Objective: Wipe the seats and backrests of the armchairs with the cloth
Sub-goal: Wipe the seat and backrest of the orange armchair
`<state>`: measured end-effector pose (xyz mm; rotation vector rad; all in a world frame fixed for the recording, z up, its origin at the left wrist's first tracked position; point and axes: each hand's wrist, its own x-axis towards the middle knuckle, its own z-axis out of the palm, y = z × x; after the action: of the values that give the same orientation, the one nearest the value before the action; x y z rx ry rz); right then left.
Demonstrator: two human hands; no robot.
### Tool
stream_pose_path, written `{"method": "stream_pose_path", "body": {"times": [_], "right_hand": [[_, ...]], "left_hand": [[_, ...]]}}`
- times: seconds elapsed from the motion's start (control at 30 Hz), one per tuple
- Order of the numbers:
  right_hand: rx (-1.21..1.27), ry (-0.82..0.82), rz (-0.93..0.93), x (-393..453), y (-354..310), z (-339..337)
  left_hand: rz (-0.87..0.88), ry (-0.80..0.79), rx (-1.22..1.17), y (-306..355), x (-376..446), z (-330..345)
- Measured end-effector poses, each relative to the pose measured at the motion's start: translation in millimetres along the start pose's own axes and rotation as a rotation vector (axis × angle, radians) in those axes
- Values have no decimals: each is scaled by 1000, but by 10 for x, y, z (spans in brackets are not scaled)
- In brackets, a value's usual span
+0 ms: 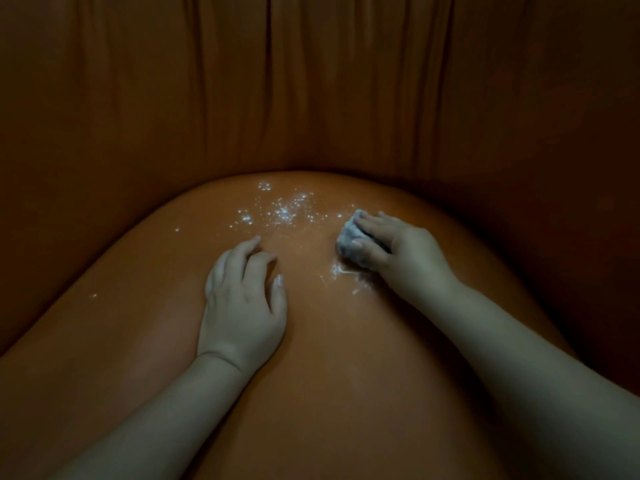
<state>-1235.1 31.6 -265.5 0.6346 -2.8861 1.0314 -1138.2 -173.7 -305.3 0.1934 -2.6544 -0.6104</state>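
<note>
The brown armchair seat [332,358] fills the lower half of the view, with the pleated backrest [311,91] curving round behind it. White foamy specks [280,211] lie scattered on the seat's far middle, and a white smear [341,271] sits closer in. My right hand [405,252] grips a small bunched white cloth [349,237] and presses it on the seat just right of the specks. My left hand [242,303] rests on the seat's middle with its fingers loosely bent, holding nothing.
The armchair's sides rise dark on the left [52,237] and right [571,237] of the seat. A single white speck [93,295] lies on the seat's left part. The light is dim.
</note>
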Motion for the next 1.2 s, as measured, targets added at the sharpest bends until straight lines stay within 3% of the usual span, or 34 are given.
{"method": "stream_pose_path", "body": {"times": [0.13,0.33,0.43,0.5,0.63,0.8,0.97,1.13,1.2], "right_hand": [[-218,-69,-94,84,-145,153],[-143,-147,-253,-192,27,-38],[-71,-9,-99,-158,70,-108],[-90,-7,-46,-112,-42,-43],[-189,-148,-199,-333,-168,59],[-120,-48,-71,-426,6,-127],[-125,-179,-227,-397,-239,150],[-171,-118,-90,-101,-108,-7],[-165,-81,-138,-308,-75,-52]], "left_hand": [[-2,-1,4,-9,1,1],[12,11,4,-22,1,21],[9,8,3,-23,-5,29],[7,6,2,-24,2,27],[11,14,-2,-17,2,15],[6,9,-5,-16,-1,21],[9,5,9,-18,-1,23],[6,6,-14,-12,-2,7],[4,3,-11,-6,-1,5]]}}
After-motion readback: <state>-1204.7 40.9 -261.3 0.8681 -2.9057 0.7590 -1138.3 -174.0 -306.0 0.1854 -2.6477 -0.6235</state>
